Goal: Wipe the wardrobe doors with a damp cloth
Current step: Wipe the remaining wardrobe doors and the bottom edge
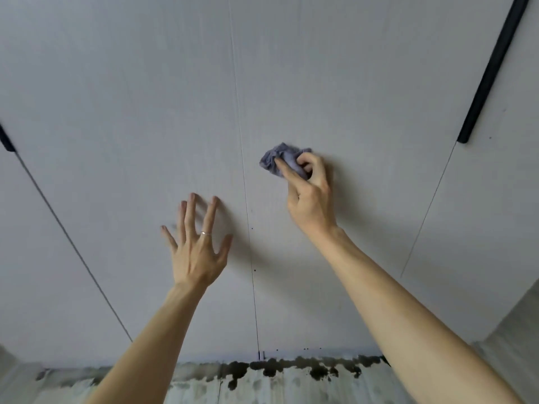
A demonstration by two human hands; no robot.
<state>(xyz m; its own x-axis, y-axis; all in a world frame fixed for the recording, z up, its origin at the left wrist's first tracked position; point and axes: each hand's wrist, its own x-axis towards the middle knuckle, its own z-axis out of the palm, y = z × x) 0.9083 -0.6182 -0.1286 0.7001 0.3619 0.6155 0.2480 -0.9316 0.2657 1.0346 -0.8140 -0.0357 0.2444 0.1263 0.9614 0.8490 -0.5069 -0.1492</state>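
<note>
Your right hand (309, 196) pinches a small crumpled blue-grey cloth (281, 160), thumb and curled fingers closed around the bundle, and holds it against the pale grey, flat-panelled wardrobe doors (145, 112) that fill the view. The cloth bulges out above and to the left of your grip, touching the door surface. Just left of the cloth, a thin vertical seam (248, 199) between two door panels runs down past your wrist. On the other side of that seam, lower than the grip, your left hand (198, 252) is raised with its fingers straight and spread wide, holding nothing; a thin ring (205, 233) sits on one finger, and the fingertips are at the panel, though you cannot tell whether they press on it. Well above and to the right of the grip hangs a long black bar handle (493, 68). Far below both arms, a pale floor strip shows dark blotchy stains (291, 371) along the foot of the doors.
</note>
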